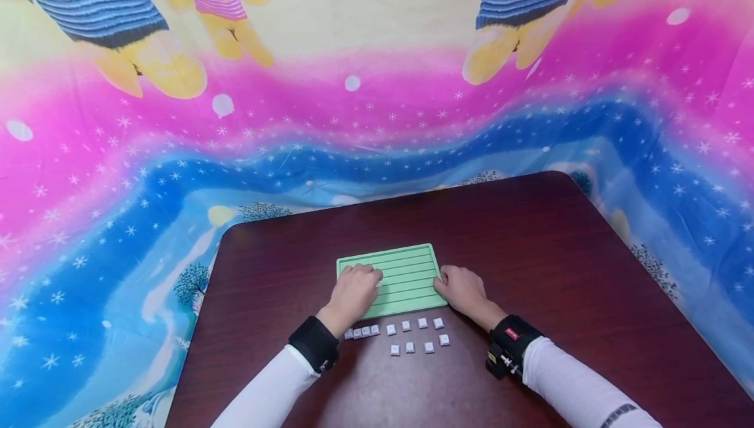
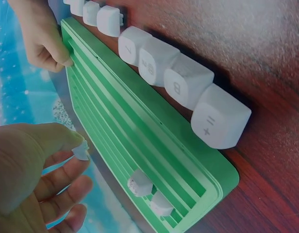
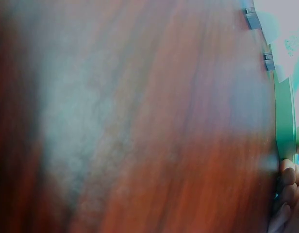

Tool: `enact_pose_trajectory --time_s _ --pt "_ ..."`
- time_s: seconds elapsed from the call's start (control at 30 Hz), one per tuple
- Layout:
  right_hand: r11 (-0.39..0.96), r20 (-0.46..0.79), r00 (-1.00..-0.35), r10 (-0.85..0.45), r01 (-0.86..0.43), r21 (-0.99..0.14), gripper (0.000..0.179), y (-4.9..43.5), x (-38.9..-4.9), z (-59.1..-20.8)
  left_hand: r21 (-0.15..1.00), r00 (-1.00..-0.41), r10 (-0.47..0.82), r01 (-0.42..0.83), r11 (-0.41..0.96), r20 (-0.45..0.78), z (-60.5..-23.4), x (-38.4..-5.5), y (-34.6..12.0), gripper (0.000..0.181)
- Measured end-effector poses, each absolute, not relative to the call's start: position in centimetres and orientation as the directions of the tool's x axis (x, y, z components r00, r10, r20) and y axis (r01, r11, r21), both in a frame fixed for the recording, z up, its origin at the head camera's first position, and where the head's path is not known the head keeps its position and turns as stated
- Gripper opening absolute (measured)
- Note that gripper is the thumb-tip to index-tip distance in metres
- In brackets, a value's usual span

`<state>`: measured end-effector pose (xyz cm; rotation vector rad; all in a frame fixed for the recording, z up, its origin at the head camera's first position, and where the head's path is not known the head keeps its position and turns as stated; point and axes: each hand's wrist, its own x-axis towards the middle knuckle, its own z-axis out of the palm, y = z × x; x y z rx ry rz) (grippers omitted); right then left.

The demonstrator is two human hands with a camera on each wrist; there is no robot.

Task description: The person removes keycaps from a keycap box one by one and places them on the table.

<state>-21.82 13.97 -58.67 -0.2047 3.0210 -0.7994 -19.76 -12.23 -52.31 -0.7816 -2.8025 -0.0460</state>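
Note:
A green tray with parallel grooves lies on the table. Over its left part, my left hand pinches a white keycap between thumb and index finger, the other fingers loosely bent. My right hand grips the tray's right edge, thumb at the rim and fingers against the outer side. Two white keycaps, one beside another, sit in the grooves at the tray's left end. On the near side, a tight group of printed keycaps stands on the table, one marked with = and +.
Several more white keycaps are spread in two loose rows in front of the tray. The dark reddish-brown table ends at a patterned cloth hung behind it. Both wrists wear black bands.

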Motion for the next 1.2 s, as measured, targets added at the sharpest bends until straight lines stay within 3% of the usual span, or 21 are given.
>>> enact_pose_trajectory --time_s 1.2 --pt "0.860 0.029 -0.992 -0.125 -0.123 -0.495 0.038 14.0 -21.8 -58.7 0.012 -0.812 0.526 0.546 0.838 0.254 -52.3 -16.4 -13.1 0.006"
